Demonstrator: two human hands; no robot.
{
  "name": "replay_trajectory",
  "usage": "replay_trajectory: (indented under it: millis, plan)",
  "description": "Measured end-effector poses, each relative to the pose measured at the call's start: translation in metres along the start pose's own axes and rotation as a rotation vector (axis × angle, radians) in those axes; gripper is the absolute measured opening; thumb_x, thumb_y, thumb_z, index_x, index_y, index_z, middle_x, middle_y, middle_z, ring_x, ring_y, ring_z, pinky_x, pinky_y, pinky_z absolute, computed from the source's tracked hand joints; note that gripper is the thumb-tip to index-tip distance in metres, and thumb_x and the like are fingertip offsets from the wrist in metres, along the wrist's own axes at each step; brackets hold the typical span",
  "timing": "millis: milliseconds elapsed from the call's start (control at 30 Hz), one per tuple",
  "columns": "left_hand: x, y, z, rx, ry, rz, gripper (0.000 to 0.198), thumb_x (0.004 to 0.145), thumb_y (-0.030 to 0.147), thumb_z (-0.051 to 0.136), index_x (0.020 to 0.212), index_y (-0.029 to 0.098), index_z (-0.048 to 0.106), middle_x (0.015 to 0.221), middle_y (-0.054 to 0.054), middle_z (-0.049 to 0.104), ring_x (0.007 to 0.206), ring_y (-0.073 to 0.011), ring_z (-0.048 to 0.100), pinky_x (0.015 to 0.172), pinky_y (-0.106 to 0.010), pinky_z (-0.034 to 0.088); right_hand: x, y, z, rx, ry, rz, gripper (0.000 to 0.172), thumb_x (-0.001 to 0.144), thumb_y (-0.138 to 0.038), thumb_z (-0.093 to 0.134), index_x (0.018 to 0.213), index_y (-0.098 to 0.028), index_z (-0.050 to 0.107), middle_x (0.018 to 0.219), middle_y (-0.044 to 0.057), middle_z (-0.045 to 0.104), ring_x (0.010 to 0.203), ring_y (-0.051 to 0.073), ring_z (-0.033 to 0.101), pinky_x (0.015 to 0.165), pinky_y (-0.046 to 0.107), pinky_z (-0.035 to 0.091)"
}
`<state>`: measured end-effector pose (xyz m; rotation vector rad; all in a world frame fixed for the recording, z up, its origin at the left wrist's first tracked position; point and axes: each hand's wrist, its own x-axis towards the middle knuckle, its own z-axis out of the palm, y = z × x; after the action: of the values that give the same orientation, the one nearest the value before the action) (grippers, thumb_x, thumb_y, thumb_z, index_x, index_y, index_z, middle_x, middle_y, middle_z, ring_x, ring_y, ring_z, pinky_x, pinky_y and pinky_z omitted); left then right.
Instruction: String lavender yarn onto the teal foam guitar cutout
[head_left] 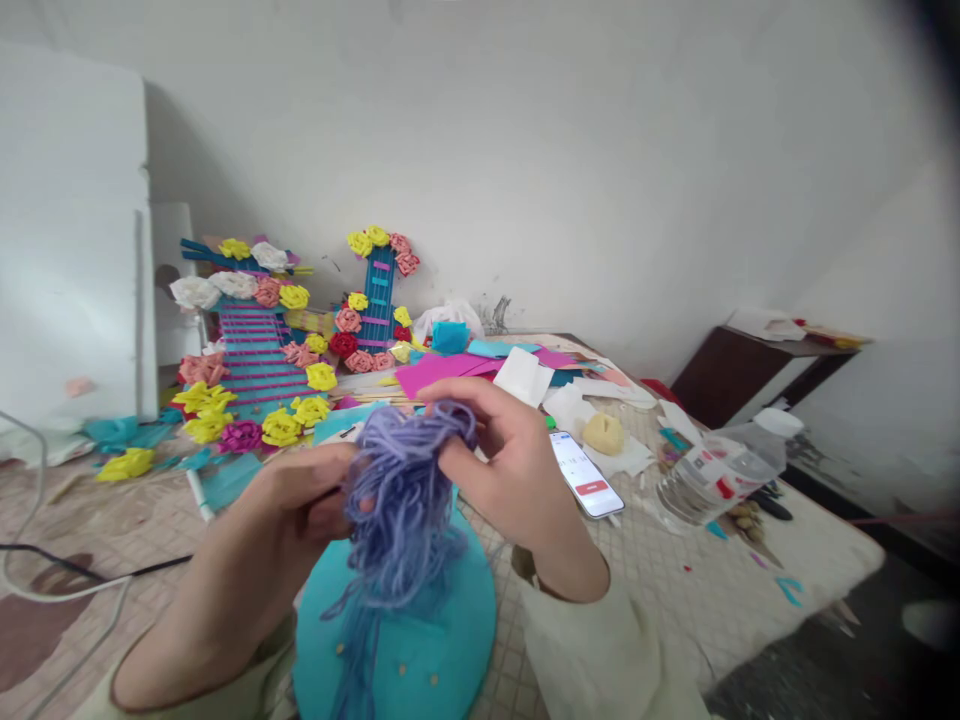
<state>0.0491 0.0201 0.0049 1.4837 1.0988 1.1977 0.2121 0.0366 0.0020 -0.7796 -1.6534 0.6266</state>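
A bundle of purple yarn (pixel 401 505) hangs between both hands above a teal felt cone (pixel 420 650) studded with small beads. My left hand (pixel 296 495) grips the yarn from the left, fingers closed around it. My right hand (pixel 499 455) pinches the top of the bundle from the right, fingers curled over the strands. Loose strands trail down over the cone.
Two teal ladder-like stands (pixel 259 360) covered with paper roses stand at the back left. Felt sheets (pixel 442 370) lie behind the hands. A phone (pixel 586 473) and a fallen water bottle (pixel 720 470) lie to the right. A dark side table (pixel 757 365) stands far right. Cables run at left.
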Motion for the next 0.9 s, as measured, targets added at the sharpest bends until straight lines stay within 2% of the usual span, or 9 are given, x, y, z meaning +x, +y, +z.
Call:
replay_trajectory:
  millis: [100, 167, 233, 300, 467, 633, 733, 833, 900]
  plan:
    - [0.002, -0.007, -0.009, -0.158, -0.028, -0.085, 0.031, 0.070, 0.033, 0.047, 0.043, 0.022, 0.040, 0.045, 0.005, 0.028, 0.043, -0.0112, 0.029, 0.042, -0.026, 0.032, 0.001, 0.001, -0.002, 0.090, -0.028, 0.015, 0.034, 0.071, -0.005, 0.052, 0.097, -0.026, 0.060, 0.094, -0.004, 0.064, 0.084, 0.013, 0.060, 0.075, 0.024, 0.050]
    - [0.001, -0.014, -0.017, -0.100, 0.033, -0.071, 0.021, 0.069, 0.035, 0.056, 0.053, 0.022, 0.057, 0.047, 0.004, 0.041, 0.049, -0.0115, 0.038, 0.047, -0.025, 0.035, 0.000, 0.000, -0.004, 0.091, -0.002, 0.012, 0.032, 0.072, -0.006, 0.053, 0.096, -0.026, 0.060, 0.096, -0.003, 0.064, 0.087, 0.013, 0.059, 0.078, 0.026, 0.049]
    - [-0.002, -0.020, -0.024, -0.011, 0.096, -0.037, 0.013, 0.069, 0.036, 0.061, 0.072, 0.025, 0.066, 0.063, 0.003, 0.058, 0.061, -0.0129, 0.048, 0.053, -0.024, 0.038, 0.000, -0.001, -0.006, 0.072, 0.017, 0.013, 0.030, 0.073, -0.008, 0.053, 0.096, -0.025, 0.060, 0.097, -0.003, 0.063, 0.089, 0.014, 0.059, 0.081, 0.028, 0.048]
    - [-0.005, -0.024, -0.030, 0.078, 0.097, 0.014, 0.015, 0.072, 0.037, 0.062, 0.084, 0.028, 0.066, 0.069, 0.004, 0.062, 0.064, -0.0127, 0.051, 0.052, -0.022, 0.039, -0.001, -0.003, -0.008, 0.055, 0.029, 0.006, 0.029, 0.073, -0.008, 0.053, 0.095, -0.026, 0.060, 0.096, -0.003, 0.063, 0.088, 0.015, 0.059, 0.080, 0.028, 0.049]
    - [-0.009, -0.019, -0.030, 0.203, -0.055, 0.135, 0.014, 0.078, 0.036, 0.056, 0.091, 0.032, 0.059, 0.052, 0.006, 0.051, 0.045, -0.0104, 0.049, 0.039, -0.018, 0.038, -0.002, -0.006, -0.007, 0.009, 0.068, -0.022, 0.030, 0.073, -0.008, 0.052, 0.095, -0.025, 0.060, 0.095, -0.003, 0.063, 0.085, 0.015, 0.060, 0.077, 0.028, 0.049]
    - [-0.006, -0.015, -0.019, 0.360, -0.119, 0.305, 0.016, 0.081, 0.027, 0.050, 0.096, 0.032, 0.054, 0.089, 0.001, 0.060, 0.070, -0.0128, 0.059, 0.056, -0.019, 0.049, -0.003, -0.008, -0.005, -0.026, 0.054, -0.030, 0.029, 0.073, -0.009, 0.052, 0.096, -0.026, 0.060, 0.096, -0.002, 0.064, 0.087, 0.016, 0.059, 0.080, 0.030, 0.048]
    - [-0.004, -0.015, -0.017, 0.437, -0.112, 0.388, 0.015, 0.083, 0.023, 0.045, 0.091, 0.031, 0.055, 0.087, 0.002, 0.059, 0.075, -0.0116, 0.056, 0.063, -0.017, 0.047, -0.004, -0.009, -0.003, -0.039, 0.044, -0.052, 0.032, 0.072, -0.006, 0.051, 0.095, -0.026, 0.060, 0.094, -0.003, 0.064, 0.086, 0.014, 0.059, 0.078, 0.027, 0.048]
    - [-0.005, -0.015, -0.016, 0.459, -0.081, 0.396, 0.017, 0.083, 0.025, 0.045, 0.092, 0.029, 0.058, 0.101, 0.000, 0.060, 0.094, -0.0148, 0.055, 0.077, -0.020, 0.046, -0.004, -0.011, -0.001, -0.070, 0.057, -0.082, 0.031, 0.071, -0.005, 0.051, 0.094, -0.025, 0.061, 0.092, -0.004, 0.064, 0.087, 0.014, 0.059, 0.078, 0.025, 0.048]
    - [-0.005, -0.013, -0.016, 0.473, -0.065, 0.391, 0.016, 0.081, 0.028, 0.048, 0.091, 0.029, 0.060, 0.097, 0.000, 0.062, 0.090, -0.0154, 0.057, 0.072, -0.020, 0.048, -0.004, -0.012, -0.001, -0.087, 0.061, -0.088, 0.031, 0.071, -0.005, 0.051, 0.094, -0.025, 0.061, 0.092, -0.004, 0.064, 0.087, 0.014, 0.059, 0.078, 0.025, 0.048]
